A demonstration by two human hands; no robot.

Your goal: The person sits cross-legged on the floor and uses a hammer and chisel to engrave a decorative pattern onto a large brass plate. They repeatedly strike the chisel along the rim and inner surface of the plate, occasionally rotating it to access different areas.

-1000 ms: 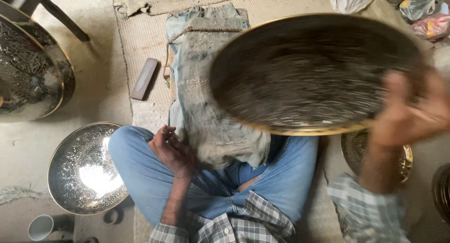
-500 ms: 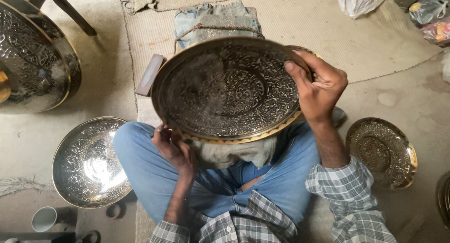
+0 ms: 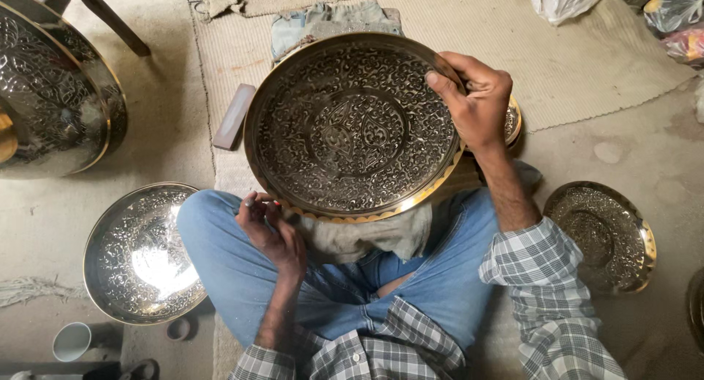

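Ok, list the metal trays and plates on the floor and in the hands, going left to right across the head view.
Large engraved tray at the left edge → shiny engraved bowl-plate on the floor → big engraved tray with the right hand on its rim → small engraved plate on the right.

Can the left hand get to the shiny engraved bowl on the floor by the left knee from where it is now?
Probably yes. The left hand rests on the left knee, and the shiny bowl lies just beyond that knee with nothing between. But its fingers pinch a small tool, so gripping the bowl looks awkward.
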